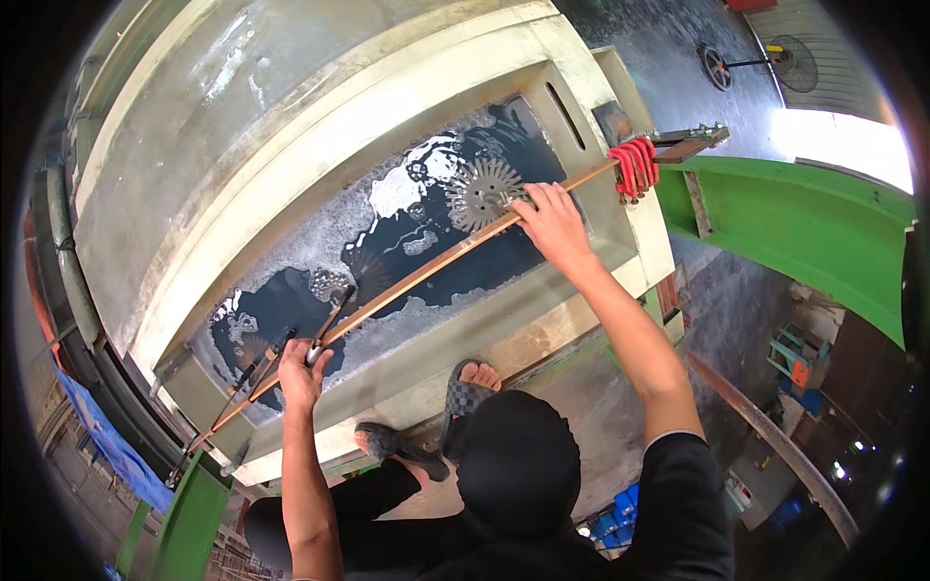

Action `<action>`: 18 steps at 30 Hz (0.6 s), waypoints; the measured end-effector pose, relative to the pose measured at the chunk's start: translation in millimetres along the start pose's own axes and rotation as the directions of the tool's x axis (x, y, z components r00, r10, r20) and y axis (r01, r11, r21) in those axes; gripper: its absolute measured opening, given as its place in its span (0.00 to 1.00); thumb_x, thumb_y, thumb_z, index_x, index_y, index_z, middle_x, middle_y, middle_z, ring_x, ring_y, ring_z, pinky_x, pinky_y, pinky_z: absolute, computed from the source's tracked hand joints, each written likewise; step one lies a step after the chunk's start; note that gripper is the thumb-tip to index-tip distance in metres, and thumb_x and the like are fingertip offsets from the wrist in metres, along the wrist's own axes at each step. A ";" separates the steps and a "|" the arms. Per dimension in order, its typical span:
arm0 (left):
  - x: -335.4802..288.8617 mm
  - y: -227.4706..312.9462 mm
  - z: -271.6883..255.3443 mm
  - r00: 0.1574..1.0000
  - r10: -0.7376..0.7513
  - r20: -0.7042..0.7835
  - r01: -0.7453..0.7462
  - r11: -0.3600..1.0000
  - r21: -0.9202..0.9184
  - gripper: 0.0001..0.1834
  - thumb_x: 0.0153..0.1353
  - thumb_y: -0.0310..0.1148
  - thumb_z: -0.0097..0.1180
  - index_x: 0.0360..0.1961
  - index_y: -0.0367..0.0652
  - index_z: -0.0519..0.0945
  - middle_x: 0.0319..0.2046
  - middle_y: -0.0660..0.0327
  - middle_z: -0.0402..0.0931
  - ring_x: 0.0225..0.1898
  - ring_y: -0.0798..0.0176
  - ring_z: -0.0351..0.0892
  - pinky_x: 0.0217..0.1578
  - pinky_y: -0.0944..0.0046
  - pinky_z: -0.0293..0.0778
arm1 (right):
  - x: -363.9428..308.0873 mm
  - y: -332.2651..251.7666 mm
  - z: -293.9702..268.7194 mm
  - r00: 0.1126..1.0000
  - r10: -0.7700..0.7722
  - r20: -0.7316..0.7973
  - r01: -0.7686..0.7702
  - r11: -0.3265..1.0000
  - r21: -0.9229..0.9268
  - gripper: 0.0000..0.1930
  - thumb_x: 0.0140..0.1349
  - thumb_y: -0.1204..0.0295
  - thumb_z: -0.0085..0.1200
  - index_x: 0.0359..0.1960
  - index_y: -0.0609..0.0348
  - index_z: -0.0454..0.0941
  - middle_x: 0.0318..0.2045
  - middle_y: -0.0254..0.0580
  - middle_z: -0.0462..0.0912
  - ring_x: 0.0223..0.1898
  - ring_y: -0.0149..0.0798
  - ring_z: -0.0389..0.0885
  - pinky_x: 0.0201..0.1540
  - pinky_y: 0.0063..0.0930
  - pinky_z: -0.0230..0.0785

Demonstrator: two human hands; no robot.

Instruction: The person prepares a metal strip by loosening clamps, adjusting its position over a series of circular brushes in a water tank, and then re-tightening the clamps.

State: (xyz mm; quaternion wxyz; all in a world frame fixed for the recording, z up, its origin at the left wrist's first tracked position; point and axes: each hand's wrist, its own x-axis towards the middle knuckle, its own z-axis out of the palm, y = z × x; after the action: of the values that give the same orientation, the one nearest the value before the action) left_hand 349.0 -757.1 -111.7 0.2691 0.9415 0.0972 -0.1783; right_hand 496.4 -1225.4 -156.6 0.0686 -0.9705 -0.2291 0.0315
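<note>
Copper-coloured bar (426, 274) is laid slantwise over a cream tank (654, 250), above dark liquid (412, 259) edged with foam. The left hand (301, 376) is brought in from below, its forearm held nearly upright and its fingers curled beside the bar's lower stretch; a silver fitting (315, 353) is pinched there between thumb and fingers. The right forearm is angled up and leftward from a bent elbow, and the right hand (554, 228) is set palm down at the bar, fingers pointed left; whether anything is pinched by this grip cannot be told. By its fingertips a toothed metal disc (475, 197) is seen at the liquid, while fainter toothed shapes are half hidden farther left. The bar's long axis is run from lower left to upper right, its far end met by red clamps (635, 168) at the tank's edge. Dark sandals (395, 445) are worn beside the tank. Beyond, a grey floor (651, 34), a standing fan (794, 64) and a green beam (794, 215) are shown on the right, and a blue sheet (108, 436) on the left.
</note>
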 end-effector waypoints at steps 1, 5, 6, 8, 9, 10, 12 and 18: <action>0.4 -3.2 -2.0 1.000 0.001 -0.004 -0.001 1.000 0.008 0.15 0.51 0.31 0.71 0.36 0.34 0.81 0.36 0.50 0.78 0.37 0.44 0.78 0.40 0.54 0.72 | -0.3 -2.7 1.2 1.000 0.016 -0.018 -0.016 1.000 0.005 0.18 0.55 0.67 0.64 0.48 0.53 0.78 0.56 0.46 0.74 0.61 0.47 0.70 0.67 0.48 0.61; 1.8 -4.6 -3.0 0.999 -0.042 -0.010 0.042 0.997 0.069 0.13 0.52 0.29 0.70 0.35 0.36 0.80 0.34 0.52 0.77 0.37 0.44 0.78 0.39 0.53 0.72 | 6.8 3.6 0.9 0.986 0.161 -0.033 -0.158 0.984 0.086 0.17 0.52 0.75 0.63 0.45 0.56 0.79 0.56 0.48 0.74 0.61 0.50 0.71 0.65 0.41 0.64; 1.7 -6.4 -0.9 0.999 -0.029 -0.013 0.030 0.998 0.052 0.13 0.52 0.29 0.70 0.35 0.36 0.80 0.34 0.51 0.76 0.37 0.44 0.78 0.39 0.53 0.71 | 2.6 6.5 -3.6 0.985 0.172 -0.028 -0.168 0.980 0.104 0.18 0.50 0.78 0.62 0.45 0.58 0.78 0.58 0.49 0.73 0.61 0.51 0.71 0.65 0.38 0.65; 4.1 -7.4 2.6 0.998 0.040 -0.052 -0.038 0.999 0.038 0.12 0.53 0.27 0.69 0.37 0.36 0.80 0.34 0.51 0.76 0.35 0.43 0.78 0.38 0.54 0.73 | 0.0 7.0 -3.2 0.983 0.185 -0.019 -0.182 0.979 0.094 0.19 0.50 0.77 0.63 0.46 0.59 0.78 0.60 0.49 0.72 0.62 0.51 0.70 0.66 0.40 0.64; 3.5 -7.7 3.6 0.998 0.044 -0.048 -0.042 0.998 0.037 0.12 0.53 0.27 0.69 0.37 0.36 0.80 0.34 0.51 0.76 0.35 0.43 0.78 0.38 0.54 0.73 | -2.2 7.9 -4.0 0.980 0.201 -0.012 -0.199 0.977 0.079 0.20 0.51 0.76 0.64 0.47 0.59 0.78 0.61 0.49 0.71 0.63 0.51 0.69 0.67 0.42 0.62; 3.7 -7.5 4.6 0.999 0.014 -0.045 -0.013 0.999 0.030 0.12 0.52 0.27 0.69 0.36 0.35 0.80 0.34 0.51 0.77 0.36 0.44 0.77 0.39 0.54 0.72 | -1.4 5.3 -10.2 0.978 0.206 -0.016 -0.205 0.976 0.072 0.20 0.51 0.76 0.64 0.47 0.59 0.78 0.61 0.49 0.71 0.63 0.51 0.69 0.67 0.42 0.62; 3.4 -9.6 2.3 1.000 -0.017 -0.012 0.017 0.999 0.031 0.11 0.52 0.27 0.69 0.35 0.35 0.81 0.34 0.51 0.76 0.36 0.45 0.76 0.39 0.54 0.71 | -6.3 -13.0 -32.8 0.938 0.295 -0.182 -0.265 0.948 0.175 0.21 0.55 0.72 0.65 0.52 0.59 0.78 0.60 0.50 0.74 0.63 0.51 0.70 0.68 0.45 0.60; 2.3 -26.0 4.9 0.999 0.045 -0.016 -0.043 0.996 0.078 0.13 0.52 0.27 0.70 0.36 0.35 0.80 0.33 0.51 0.76 0.35 0.45 0.76 0.39 0.55 0.72 | -69.7 -32.4 -87.6 0.737 0.676 0.007 -0.567 0.612 0.552 0.14 0.61 0.66 0.64 0.44 0.60 0.83 0.36 0.44 0.86 0.42 0.40 0.83 0.53 0.36 0.70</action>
State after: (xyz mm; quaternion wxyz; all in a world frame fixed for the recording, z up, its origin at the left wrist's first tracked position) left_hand 342.5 -737.8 -128.7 0.2353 0.9547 0.0717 -0.1677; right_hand 428.1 -1238.3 -63.2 0.3352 -0.9302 0.1490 0.0154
